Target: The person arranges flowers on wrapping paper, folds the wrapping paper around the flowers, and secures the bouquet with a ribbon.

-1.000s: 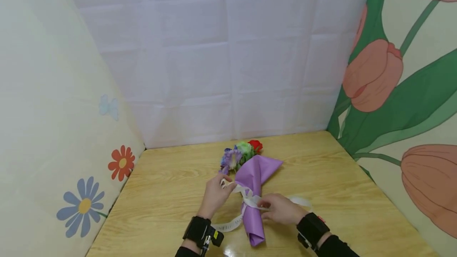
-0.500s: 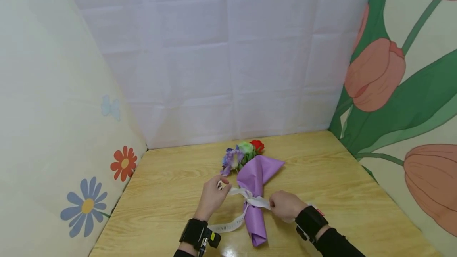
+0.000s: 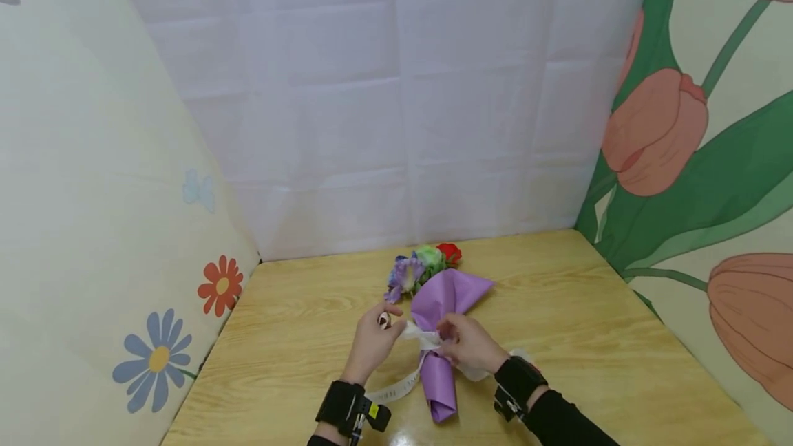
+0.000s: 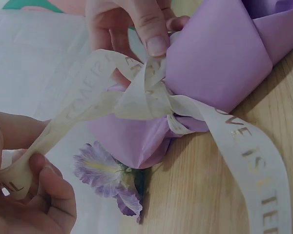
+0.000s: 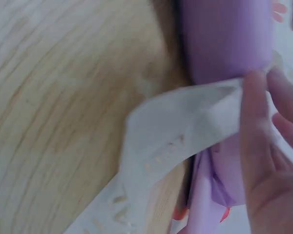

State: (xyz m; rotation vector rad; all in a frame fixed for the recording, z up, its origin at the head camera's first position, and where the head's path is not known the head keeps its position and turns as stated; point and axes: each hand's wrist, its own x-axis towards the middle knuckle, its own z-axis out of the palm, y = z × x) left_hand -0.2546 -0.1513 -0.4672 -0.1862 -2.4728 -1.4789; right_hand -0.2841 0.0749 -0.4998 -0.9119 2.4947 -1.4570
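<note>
A purple wrapped bouquet (image 3: 438,384) lies on the table with white printed ribbon (image 4: 259,161) tied round its narrow middle. Red, green and violet flowers (image 3: 427,258) show at its far end. My left hand (image 3: 370,343) pinches a length of ribbon to the left of the knot (image 4: 144,100), drawn out between thumb and fingers. Over the knot, my right hand (image 3: 472,345) pinches the ribbon against the purple paper with thumb and forefinger. In the right wrist view a ribbon tail (image 5: 151,146) runs from under the fingers (image 5: 256,126) onto the wood.
The wooden table (image 3: 297,308) backs onto a white cloth (image 3: 334,122). Painted flower walls flank it on the left (image 3: 157,358) and right (image 3: 657,133). A loose ribbon tail (image 3: 396,391) curls beside my left wrist. Black wrist bands carry the cameras.
My right hand first drew the ribbon out to the right, then came back left onto the knot. The left hand has stayed nearly in place, keeping its pinch.
</note>
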